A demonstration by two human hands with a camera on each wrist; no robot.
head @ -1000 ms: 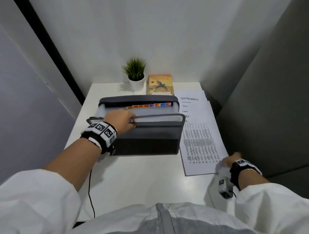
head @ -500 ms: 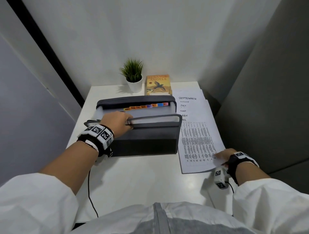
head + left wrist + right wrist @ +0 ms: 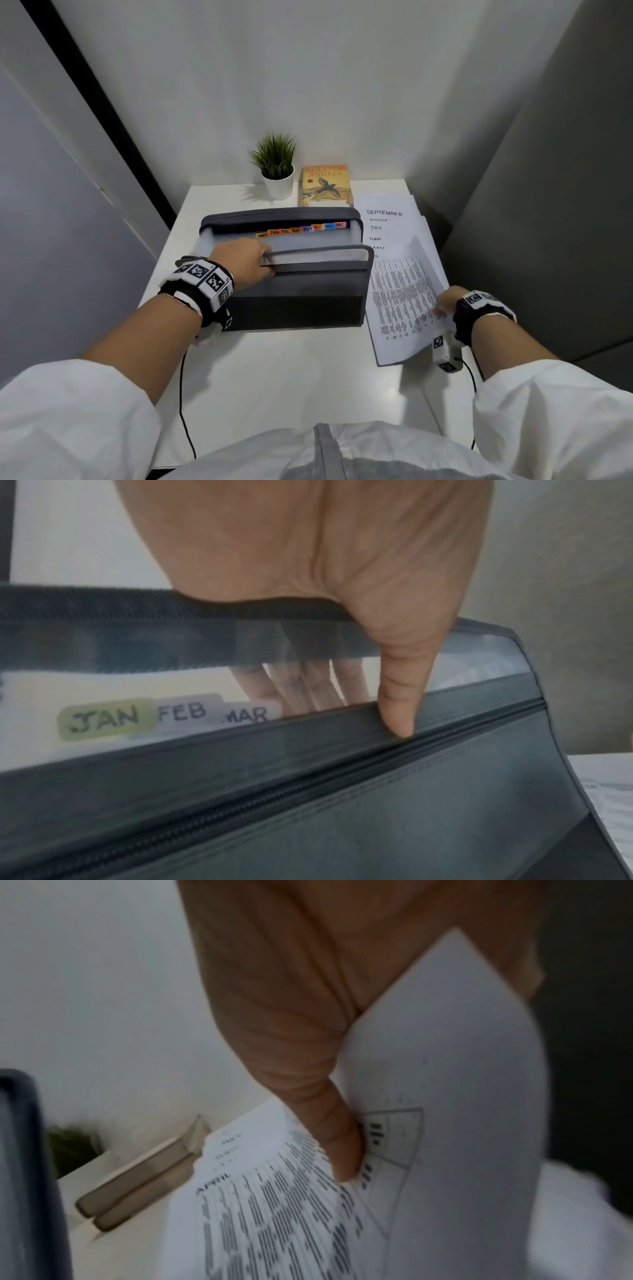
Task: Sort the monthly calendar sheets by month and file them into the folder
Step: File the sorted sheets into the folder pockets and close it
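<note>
A grey accordion folder point(image 3: 301, 294) stands open on the white desk point(image 3: 281, 377), with coloured month tabs point(image 3: 301, 230) in a row inside. My left hand point(image 3: 246, 260) grips its front wall, fingers point(image 3: 308, 685) inside behind the clear panel and thumb point(image 3: 400, 696) outside; JAN, FEB and MAR tabs point(image 3: 164, 715) show there. A fanned stack of calendar sheets point(image 3: 390, 226) lies right of the folder, SEPTEMBER at the back. My right hand point(image 3: 445, 303) pinches the top APRIL sheet point(image 3: 400, 305) at its near right edge, which is curled upward point(image 3: 445, 1096).
A small potted plant point(image 3: 275, 168) and an orange book point(image 3: 327, 186) stand at the back of the desk behind the folder. Grey partition walls close in on the left, back and right. A black cable point(image 3: 183, 404) hangs off the front edge.
My right hand moved forward from the desk's near right corner onto the top sheet, took hold of its edge and lifted it. The left hand stayed on the folder's front wall.
</note>
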